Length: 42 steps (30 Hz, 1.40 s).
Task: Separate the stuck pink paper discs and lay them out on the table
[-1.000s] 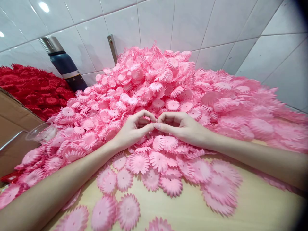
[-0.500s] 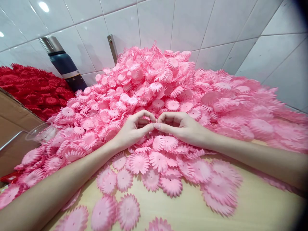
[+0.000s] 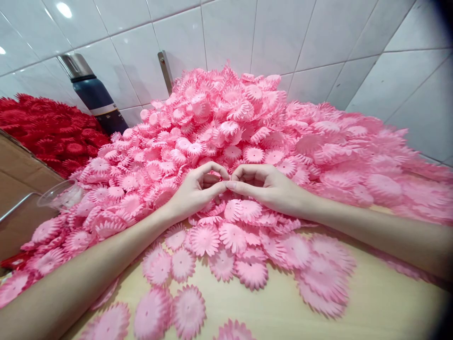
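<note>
My left hand (image 3: 205, 185) and my right hand (image 3: 262, 185) meet fingertip to fingertip in front of the pink heap. On each, thumb and index finger are pinched together, and the other fingers curl in. Whatever lies between the tips is too small or too hidden to make out. Behind and around them rises a large heap of pink scalloped flower discs (image 3: 230, 127), each with a small centre hole. Below my hands, loose pink discs (image 3: 204, 239) lie flat or overlapping on the pale wooden table (image 3: 269, 311).
A dark blue bottle (image 3: 95, 97) with a steel cap leans at the back left beside a red heap of similar discs (image 3: 46, 132). A cardboard box (image 3: 24, 174) and a clear plastic lid or cup (image 3: 58, 193) stand at left. White tiled wall (image 3: 283, 38) closes off the back.
</note>
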Each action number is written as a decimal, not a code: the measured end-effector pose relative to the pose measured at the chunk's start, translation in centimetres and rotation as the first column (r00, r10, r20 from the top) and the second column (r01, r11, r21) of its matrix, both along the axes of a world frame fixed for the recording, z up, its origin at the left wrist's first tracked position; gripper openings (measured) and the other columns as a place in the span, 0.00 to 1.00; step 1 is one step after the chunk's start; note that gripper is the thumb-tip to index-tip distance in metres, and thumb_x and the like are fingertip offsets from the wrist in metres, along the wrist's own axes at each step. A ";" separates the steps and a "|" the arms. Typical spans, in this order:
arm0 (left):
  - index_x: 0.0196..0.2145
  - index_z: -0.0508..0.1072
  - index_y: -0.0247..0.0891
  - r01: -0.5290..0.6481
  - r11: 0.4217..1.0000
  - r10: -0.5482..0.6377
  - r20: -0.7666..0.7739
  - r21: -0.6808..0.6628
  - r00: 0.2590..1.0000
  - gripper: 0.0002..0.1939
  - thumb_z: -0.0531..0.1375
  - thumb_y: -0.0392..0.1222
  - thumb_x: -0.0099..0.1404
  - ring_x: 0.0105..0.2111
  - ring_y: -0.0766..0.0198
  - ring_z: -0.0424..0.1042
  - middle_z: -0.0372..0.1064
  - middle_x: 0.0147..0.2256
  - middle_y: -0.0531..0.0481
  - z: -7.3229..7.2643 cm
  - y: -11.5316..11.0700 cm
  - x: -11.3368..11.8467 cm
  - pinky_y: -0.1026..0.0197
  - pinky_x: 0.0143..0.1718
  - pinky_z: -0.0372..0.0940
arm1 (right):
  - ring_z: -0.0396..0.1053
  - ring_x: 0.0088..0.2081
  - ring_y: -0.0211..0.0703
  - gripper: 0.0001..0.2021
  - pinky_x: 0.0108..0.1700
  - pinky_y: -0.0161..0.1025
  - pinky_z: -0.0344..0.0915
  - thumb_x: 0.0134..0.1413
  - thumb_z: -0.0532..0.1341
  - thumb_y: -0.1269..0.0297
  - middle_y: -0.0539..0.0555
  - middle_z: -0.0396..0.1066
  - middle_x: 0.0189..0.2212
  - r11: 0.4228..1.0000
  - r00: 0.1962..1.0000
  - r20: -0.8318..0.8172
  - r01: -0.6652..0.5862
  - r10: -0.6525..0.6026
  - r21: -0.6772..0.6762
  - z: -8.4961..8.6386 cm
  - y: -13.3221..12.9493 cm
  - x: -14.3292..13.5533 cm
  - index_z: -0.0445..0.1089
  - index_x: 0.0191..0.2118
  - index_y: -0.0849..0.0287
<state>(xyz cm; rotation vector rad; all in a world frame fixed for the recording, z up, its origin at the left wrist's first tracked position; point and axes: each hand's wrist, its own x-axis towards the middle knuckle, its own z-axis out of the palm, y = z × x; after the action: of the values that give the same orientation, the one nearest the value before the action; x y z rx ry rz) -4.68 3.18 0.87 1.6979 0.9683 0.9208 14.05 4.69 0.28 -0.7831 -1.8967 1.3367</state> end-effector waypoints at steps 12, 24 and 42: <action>0.35 0.65 0.35 -0.008 1.000 0.008 0.001 -0.007 1.000 0.11 0.61 0.44 0.61 0.24 0.72 0.64 0.65 0.26 0.54 0.0 0.0 0.0 0.69 0.24 0.58 | 0.58 0.27 0.34 0.12 0.27 0.34 0.56 0.51 0.64 0.56 0.49 0.64 0.26 1.000 1.000 -0.001 0.003 -0.003 0.001 0.0 0.0 0.0 0.68 0.30 0.62; 0.35 0.66 0.35 -0.010 1.000 0.010 0.002 -0.003 1.000 0.11 0.61 0.44 0.61 0.23 0.73 0.63 0.65 0.26 0.54 0.0 0.0 0.0 0.69 0.24 0.57 | 0.58 0.27 0.35 0.13 0.27 0.34 0.56 0.52 0.63 0.55 0.49 0.64 0.26 1.000 1.000 0.011 -0.002 0.002 0.001 0.0 0.0 0.1 0.68 0.31 0.61; 0.36 0.65 0.35 0.005 1.000 -0.005 0.001 0.006 1.000 0.10 0.60 0.43 0.62 0.25 0.72 0.65 0.67 0.29 0.53 -0.2 0.1 -0.1 0.69 0.26 0.59 | 0.58 0.26 0.35 0.12 0.27 0.35 0.55 0.51 0.64 0.57 0.49 0.63 0.26 1.000 1.000 0.001 0.002 -0.002 0.001 -0.1 0.0 0.0 0.68 0.31 0.61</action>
<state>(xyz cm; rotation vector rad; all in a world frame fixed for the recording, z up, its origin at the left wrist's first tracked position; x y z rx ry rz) -4.77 3.26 0.63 1.7039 0.9609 0.9218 14.09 4.70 0.17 -0.7846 -1.8969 1.3343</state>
